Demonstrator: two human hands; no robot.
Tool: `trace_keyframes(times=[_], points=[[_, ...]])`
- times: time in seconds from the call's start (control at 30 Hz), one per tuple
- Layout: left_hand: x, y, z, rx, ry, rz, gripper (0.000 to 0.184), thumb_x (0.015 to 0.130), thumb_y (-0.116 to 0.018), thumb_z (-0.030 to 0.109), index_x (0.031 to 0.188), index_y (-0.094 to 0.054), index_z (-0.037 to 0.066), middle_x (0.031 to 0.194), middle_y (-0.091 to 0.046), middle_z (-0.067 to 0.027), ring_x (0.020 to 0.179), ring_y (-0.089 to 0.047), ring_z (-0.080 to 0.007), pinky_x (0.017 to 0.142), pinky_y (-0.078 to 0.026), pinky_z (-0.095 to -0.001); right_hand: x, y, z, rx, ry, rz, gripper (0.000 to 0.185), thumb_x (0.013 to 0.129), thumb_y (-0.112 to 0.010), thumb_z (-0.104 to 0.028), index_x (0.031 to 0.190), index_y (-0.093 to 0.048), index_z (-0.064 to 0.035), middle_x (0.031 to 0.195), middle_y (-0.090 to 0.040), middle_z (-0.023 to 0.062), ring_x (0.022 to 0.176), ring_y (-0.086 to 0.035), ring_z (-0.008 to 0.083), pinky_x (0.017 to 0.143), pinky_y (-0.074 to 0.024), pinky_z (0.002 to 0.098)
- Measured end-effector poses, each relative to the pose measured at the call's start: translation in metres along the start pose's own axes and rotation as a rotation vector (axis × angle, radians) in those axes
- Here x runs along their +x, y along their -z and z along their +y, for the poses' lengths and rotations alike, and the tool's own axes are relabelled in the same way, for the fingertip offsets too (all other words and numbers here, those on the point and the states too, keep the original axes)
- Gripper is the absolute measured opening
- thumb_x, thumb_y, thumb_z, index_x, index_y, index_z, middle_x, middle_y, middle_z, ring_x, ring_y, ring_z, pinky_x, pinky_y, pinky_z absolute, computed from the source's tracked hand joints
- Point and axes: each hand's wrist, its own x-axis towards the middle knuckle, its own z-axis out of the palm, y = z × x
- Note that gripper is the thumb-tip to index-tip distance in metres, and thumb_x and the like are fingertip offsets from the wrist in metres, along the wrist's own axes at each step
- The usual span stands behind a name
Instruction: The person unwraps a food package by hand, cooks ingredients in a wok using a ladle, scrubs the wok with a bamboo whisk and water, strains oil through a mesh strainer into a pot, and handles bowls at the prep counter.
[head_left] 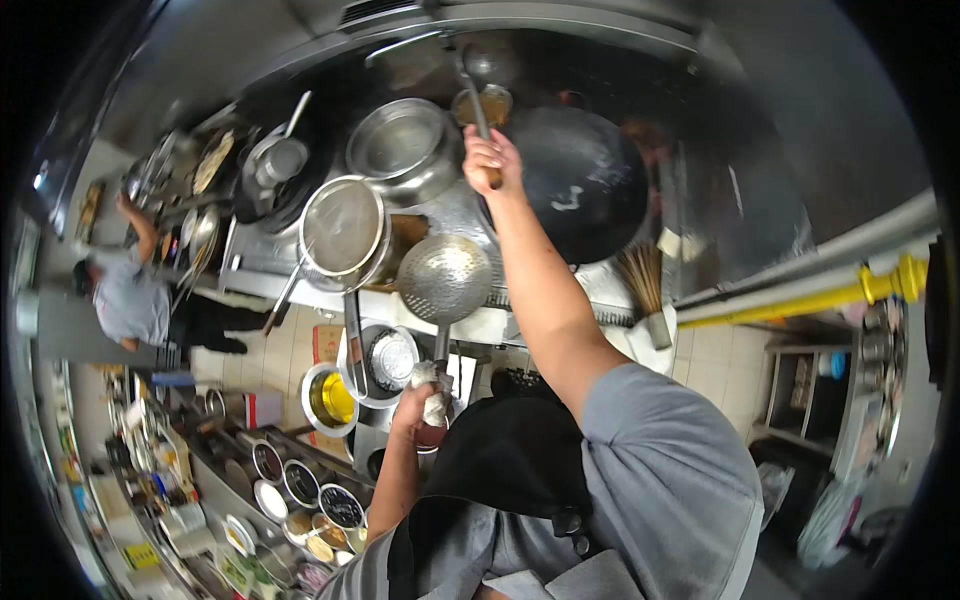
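Ladle [475, 100] in the head view: it reaches over the far side of the cooking range, its bowl end near a small container [485, 106] of brownish contents. The right hand [489, 162] has its fingers wrapped around the handle near the butt, the arm stretched well forward beside the dark wok [585, 175]. Whether the bowl carries anything, I cannot tell.

The left hand [424, 394] is curled around the cloth-wrapped grip of a perforated skimmer [445, 278], whose round head sits nearer the body, just beside the mesh strainer [342, 226].

To handle this well, I would guide the ladle from the wrist, with a firm grip, since a long handle held at its end likely magnifies any wobble. A level bowl should limit spills over the wok. The skimmer is best held steady and low, clear of the outstretched forearm and the strainer's rim.
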Motion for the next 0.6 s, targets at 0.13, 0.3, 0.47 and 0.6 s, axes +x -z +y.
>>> trace_keyframes(times=[0.13, 0.3, 0.47, 0.6], points=[[0.003, -0.008, 0.007, 0.064, 0.015, -0.038, 0.046, 0.074, -0.067, 0.019, 0.116, -0.061, 0.002, 0.095, -0.066, -0.0079, 0.081, -0.063, -0.0198, 0.070, -0.052, -0.0343, 0.010, 0.016, -0.001, -0.352, -0.113, 0.282, 0.052, 0.099, -0.042, -0.041, 0.102, -0.060, 0.0078, 0.056, -0.042, -0.0042, 0.038, -0.036, 0.0069, 0.040, -0.0366, 0.0247], [0.029, -0.008, 0.002, 0.019, -0.033, -0.014, 0.047, 0.075, -0.067, 0.016, 0.119, -0.059, -0.001, 0.102, -0.066, -0.0095, 0.089, -0.063, -0.0213, 0.078, -0.052, -0.0352, 0.063, 0.044, -0.002, -1.492, -0.216, 1.002, 0.043, 0.098, -0.049, -0.035, 0.089, -0.065, 0.0034, 0.064, -0.057, 0.0041, 0.044, -0.051, 0.0168, 0.044, -0.0433, 0.0319], [0.057, 0.000, 0.001, -0.028, 0.067, -0.054, 0.044, 0.076, -0.068, 0.012, 0.117, -0.058, -0.001, 0.099, -0.065, -0.0111, 0.080, -0.064, -0.0202, 0.068, -0.053, -0.0329, 0.121, 0.130, -0.023, -2.773, -0.520, 1.178, 0.026, 0.087, -0.056, -0.013, 0.074, -0.071, 0.0048, 0.072, -0.070, 0.0162, 0.063, -0.070, 0.0238, 0.058, -0.0535, 0.0346], [0.073, 0.004, -0.001, -0.019, 0.012, -0.023, 0.041, 0.075, -0.068, 0.014, 0.112, -0.059, -0.003, 0.087, -0.066, -0.0094, 0.075, -0.065, -0.0189, 0.064, -0.053, -0.0324, 0.188, 0.248, -0.099, -2.824, -1.104, 0.387, 0.017, 0.076, -0.061, -0.007, 0.068, -0.076, -0.0052, 0.086, -0.074, 0.0171, 0.070, -0.069, 0.0378, 0.063, -0.0549, 0.0425]])
